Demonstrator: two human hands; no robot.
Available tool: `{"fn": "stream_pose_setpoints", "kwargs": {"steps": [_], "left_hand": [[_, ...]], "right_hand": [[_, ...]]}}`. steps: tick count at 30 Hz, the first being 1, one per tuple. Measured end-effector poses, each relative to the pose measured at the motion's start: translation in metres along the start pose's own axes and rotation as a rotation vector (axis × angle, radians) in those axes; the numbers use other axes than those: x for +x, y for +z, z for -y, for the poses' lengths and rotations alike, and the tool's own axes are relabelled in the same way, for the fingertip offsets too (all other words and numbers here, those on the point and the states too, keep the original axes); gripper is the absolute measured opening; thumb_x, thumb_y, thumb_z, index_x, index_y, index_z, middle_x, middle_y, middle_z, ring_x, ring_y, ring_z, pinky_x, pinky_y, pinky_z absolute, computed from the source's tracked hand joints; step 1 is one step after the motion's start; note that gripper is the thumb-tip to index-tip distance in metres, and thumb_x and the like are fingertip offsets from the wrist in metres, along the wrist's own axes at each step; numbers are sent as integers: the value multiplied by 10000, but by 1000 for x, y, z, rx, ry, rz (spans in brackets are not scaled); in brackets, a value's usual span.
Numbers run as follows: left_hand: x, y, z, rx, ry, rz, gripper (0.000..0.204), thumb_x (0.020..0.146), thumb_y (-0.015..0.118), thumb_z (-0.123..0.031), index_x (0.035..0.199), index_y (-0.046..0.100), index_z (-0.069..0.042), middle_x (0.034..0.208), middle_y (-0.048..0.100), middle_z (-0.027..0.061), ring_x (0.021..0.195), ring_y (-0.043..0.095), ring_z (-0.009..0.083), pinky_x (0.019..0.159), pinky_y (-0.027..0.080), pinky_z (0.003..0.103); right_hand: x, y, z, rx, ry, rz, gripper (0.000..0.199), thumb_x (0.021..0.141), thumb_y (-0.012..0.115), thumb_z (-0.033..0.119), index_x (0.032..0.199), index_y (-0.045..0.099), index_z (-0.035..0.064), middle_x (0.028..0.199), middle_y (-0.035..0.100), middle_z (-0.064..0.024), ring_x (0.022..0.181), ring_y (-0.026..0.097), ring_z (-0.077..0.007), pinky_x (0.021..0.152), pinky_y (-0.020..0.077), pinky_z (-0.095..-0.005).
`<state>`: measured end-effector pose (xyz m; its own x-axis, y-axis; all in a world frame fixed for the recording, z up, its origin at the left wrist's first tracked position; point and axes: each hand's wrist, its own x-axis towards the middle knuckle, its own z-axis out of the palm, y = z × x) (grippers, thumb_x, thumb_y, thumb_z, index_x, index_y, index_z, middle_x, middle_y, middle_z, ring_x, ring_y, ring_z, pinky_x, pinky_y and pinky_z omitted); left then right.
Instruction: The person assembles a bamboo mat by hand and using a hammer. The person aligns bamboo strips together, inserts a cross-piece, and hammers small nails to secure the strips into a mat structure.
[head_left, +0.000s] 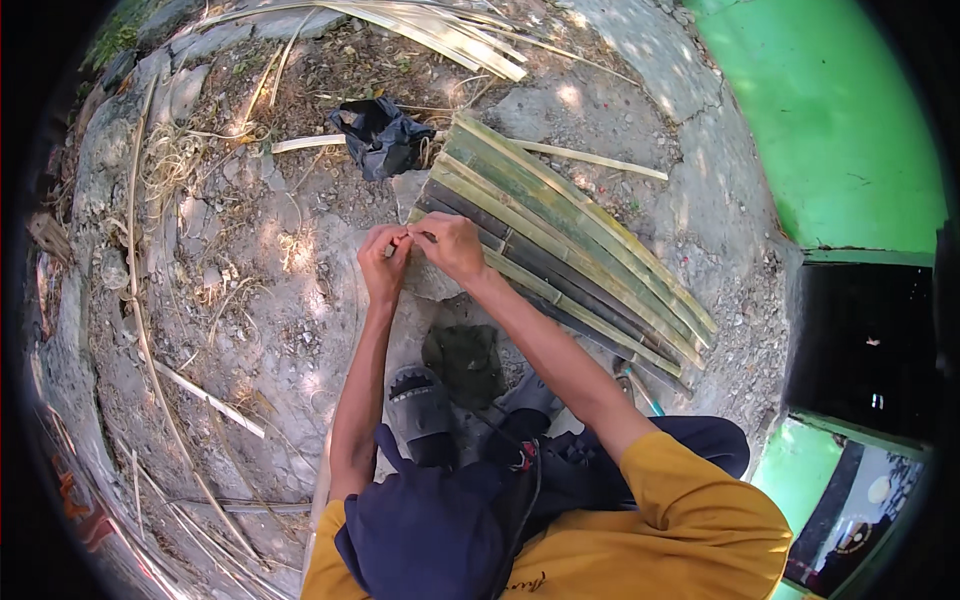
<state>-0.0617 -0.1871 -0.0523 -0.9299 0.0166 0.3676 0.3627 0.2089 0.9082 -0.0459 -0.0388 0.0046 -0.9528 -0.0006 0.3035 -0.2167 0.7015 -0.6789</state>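
My left hand [384,262] and my right hand [450,243] meet fingertip to fingertip at the near left end of a row of split bamboo slats [585,235]. Both are closed in a pinch. Whatever sits between the fingertips is too small to make out. The slats lie side by side on the ground, some green, some pale yellow, some dark brown. My right hand covers part of their left end, while my left hand is just off it. Beyond my hands, a crumpled black plastic bag [382,142] rests near the slats' far left corner.
Pale bamboo strips [440,35] are heaped at the far side. One long thin strip [135,250] runs down the left. Between my feet is a dark, flat-looking object [463,365]. A green wall [830,110] borders the right, and a teal-handled tool [646,398] lies near my knee.
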Motion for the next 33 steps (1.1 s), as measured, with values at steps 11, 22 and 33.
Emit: {"fn": "stream_pose_setpoints", "kwargs": {"steps": [11, 22, 33], "left_hand": [[-1, 14, -2, -5, -48, 80, 95, 836, 805, 38, 870, 724, 1, 823, 700, 54, 704, 600, 130, 677, 502, 277], [7, 4, -2, 55, -73, 85, 152, 837, 866, -49, 865, 725, -1, 853, 722, 45, 691, 588, 108, 658, 489, 267], [2, 4, 2, 38, -72, 129, 138, 873, 844, -62, 850, 716, -18, 866, 722, 28, 757, 599, 92, 712, 489, 254]], "right_hand": [[1, -42, 6, -89, -26, 154, 213, 867, 774, 217, 1055, 774, 117, 984, 725, -79, 884, 720, -323, 764, 585, -441], [-124, -461, -46, -861, 575, 706, 207, 880, 645, 183, 1044, 746, 108, 1009, 765, -150, 972, 732, -357, 832, 583, -497], [-487, -318, -91, -719, 964, 99, 371, 812, 773, 134, 1175, 727, 71, 1083, 735, -162, 1030, 703, -373, 909, 554, -455]]}}
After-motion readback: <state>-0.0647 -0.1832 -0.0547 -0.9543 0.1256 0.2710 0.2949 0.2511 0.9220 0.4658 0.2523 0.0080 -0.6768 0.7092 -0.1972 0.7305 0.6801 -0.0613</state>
